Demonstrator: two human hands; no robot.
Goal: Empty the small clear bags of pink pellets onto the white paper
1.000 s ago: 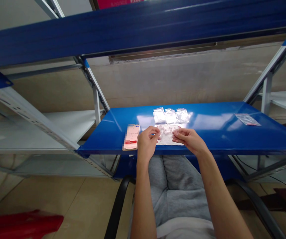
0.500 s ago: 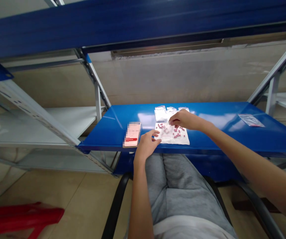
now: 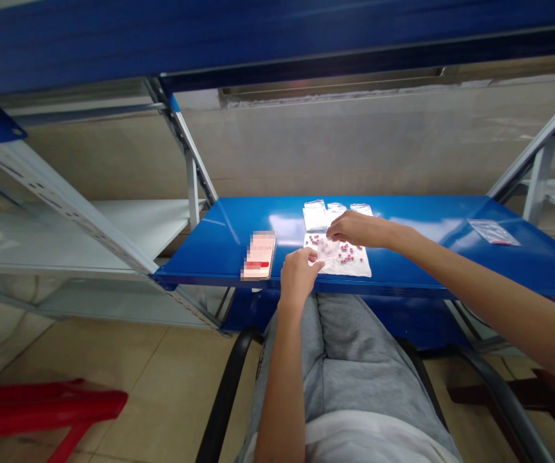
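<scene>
A white cloth or sheet of paper (image 3: 329, 265) lies near the front edge of the blue table. Small red beads (image 3: 346, 254) are scattered on its right side, and a few more lie at its upper left. My right hand (image 3: 354, 228) is over the sheet's far edge with fingertips pinched together; whatever they hold is too small to make out. My left hand (image 3: 298, 273) hovers at the near left edge, its thumb and curved fingers apart and nothing visible between them. Just behind the sheet are several small clear plastic bags (image 3: 314, 215), partly covered by my right hand.
A phone (image 3: 260, 256) with a lit screen rests left of the sheet. Farther right on the blue table (image 3: 422, 257) is another clear bag (image 3: 494, 232). A blue shelf beam (image 3: 277, 38) crosses overhead. A red stool (image 3: 45, 411) stands on the floor at lower left.
My left hand has moved right, toward the sheet, and its fingers have drawn a little closer together. My right hand stays pinched at the far edge. The view has shifted slightly.
</scene>
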